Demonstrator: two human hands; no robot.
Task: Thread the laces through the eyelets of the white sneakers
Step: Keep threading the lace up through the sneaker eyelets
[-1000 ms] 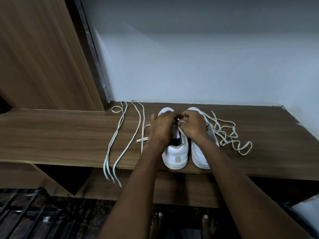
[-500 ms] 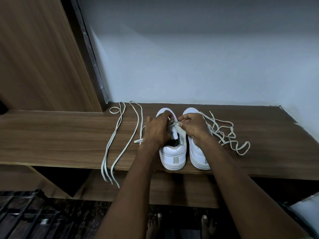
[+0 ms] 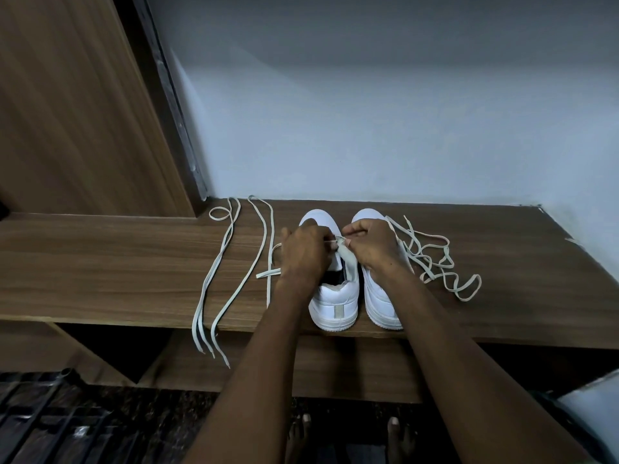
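At far left of table (image 3: 100, 262): loose laces (image 3: 231, 269), long strands running from back edge, ends hanging over front edge. Next right: left sneaker (image 3: 335, 296), white, heel toward front edge, tongue lifted. Over its eyelet area: left hand (image 3: 303, 252), grip curled, pinching lace end (image 3: 336, 242). Just beside: right hand (image 3: 373, 244), grip pinched on same lace end. Beneath right hand: right sneaker (image 3: 382, 296), touching left one. At right: tangled lace (image 3: 438, 262), heaped on table beside right sneaker.
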